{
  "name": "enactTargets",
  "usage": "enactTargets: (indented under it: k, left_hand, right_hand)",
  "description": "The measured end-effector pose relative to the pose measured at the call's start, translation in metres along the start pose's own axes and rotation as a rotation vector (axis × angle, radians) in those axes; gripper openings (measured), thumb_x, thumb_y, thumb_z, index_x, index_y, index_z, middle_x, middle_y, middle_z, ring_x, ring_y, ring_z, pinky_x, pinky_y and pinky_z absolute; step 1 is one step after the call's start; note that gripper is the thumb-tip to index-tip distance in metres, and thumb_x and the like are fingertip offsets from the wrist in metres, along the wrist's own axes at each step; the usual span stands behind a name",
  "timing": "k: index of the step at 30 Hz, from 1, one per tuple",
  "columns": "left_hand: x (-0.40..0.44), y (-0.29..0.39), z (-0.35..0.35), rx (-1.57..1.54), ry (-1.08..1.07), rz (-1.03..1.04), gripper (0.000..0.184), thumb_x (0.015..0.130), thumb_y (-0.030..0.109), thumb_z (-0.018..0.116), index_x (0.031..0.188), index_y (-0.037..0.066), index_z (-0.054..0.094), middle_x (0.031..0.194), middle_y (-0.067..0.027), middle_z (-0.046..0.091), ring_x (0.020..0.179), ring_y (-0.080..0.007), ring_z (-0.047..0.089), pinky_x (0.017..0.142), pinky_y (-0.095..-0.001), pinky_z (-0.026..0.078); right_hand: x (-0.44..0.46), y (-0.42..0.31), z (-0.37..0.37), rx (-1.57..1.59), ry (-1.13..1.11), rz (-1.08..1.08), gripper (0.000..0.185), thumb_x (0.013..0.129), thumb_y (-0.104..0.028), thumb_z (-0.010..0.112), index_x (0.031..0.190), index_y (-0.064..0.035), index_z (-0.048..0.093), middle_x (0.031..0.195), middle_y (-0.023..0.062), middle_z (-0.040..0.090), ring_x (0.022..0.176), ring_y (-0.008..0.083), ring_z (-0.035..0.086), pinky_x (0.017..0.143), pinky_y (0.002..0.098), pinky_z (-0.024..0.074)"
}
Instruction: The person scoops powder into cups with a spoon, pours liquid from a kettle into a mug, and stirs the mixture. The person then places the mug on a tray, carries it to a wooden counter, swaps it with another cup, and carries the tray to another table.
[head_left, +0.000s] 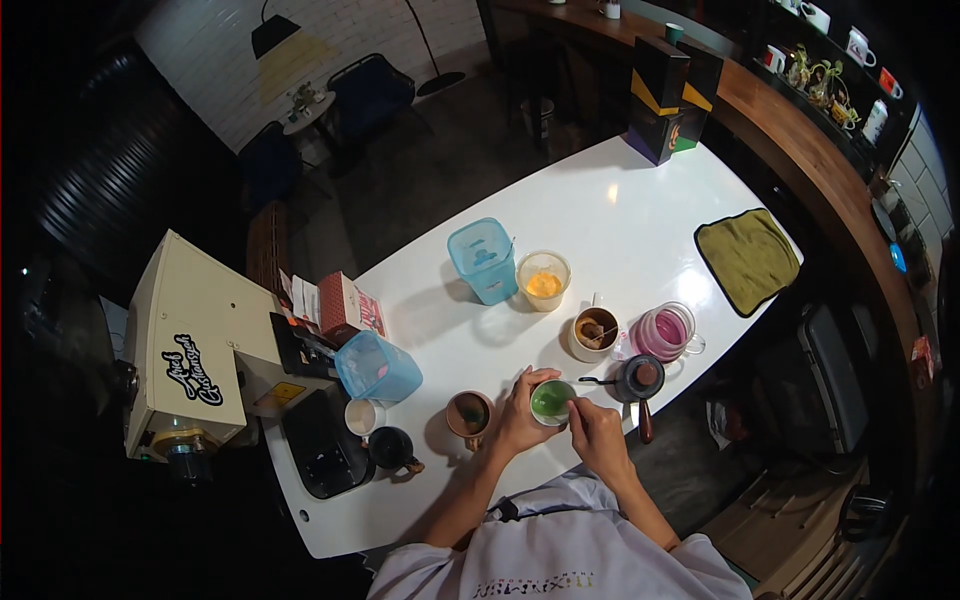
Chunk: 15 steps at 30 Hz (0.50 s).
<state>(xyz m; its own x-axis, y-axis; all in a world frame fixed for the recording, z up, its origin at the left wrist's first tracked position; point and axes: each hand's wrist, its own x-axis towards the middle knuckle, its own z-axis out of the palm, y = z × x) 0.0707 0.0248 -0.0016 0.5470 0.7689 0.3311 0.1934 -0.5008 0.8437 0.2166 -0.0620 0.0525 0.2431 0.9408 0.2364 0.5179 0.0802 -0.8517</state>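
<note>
A café or coffee bar is suggested. Around the centre, cups (pixel 549 416) of drinks are set out on a white table (pixel 560 200). At nine o'clock, a large cream machine (pixel 205 340), apparently a coffee grinder, is stationed; at two o'clock, mugs (pixel 859 47) are displayed near plants (pixel 825 78); at eleven o'clock, dark chairs (pixel 371 88) are placed before a white brick wall (pixel 350 32).

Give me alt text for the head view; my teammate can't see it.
A person's left hand holds a pale cup of green liquid, the right hand at its rim, over a white table. A brown mug stands to the left, a pinkish glass mug to the right.
</note>
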Motion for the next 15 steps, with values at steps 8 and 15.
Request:
enactTargets:
  k: [8,15]
  left_hand:
    - [-0.001,0.001,-0.001,-0.026,0.01,-0.024,0.084,0.061,0.013,0.091,0.127,0.006,0.04,0.13,-0.0127,0.061,0.121,-0.0307,0.061,0.118,-0.0528,0.03]
    - [-0.002,-0.004,0.0,-0.025,0.03,0.004,0.084,0.061,0.016,0.092,0.126,0.006,0.04,0.129,-0.0124,0.062,0.119,-0.0306,0.062,0.117,-0.0546,0.031]
  right_hand:
    - [0.003,-0.009,-0.003,0.006,0.009,0.096,0.012,0.096,-0.004,0.061,0.096,0.0054,0.067,0.064,0.0218,0.062,0.054,0.0351,0.064,0.051,0.041,0.0454]
    - [0.005,-0.01,-0.003,0.007,0.035,0.035,0.014,0.097,-0.004,0.06,0.093,0.0056,0.068,0.058,0.0114,0.061,0.046,0.0168,0.06,0.045,0.0302,0.0415]
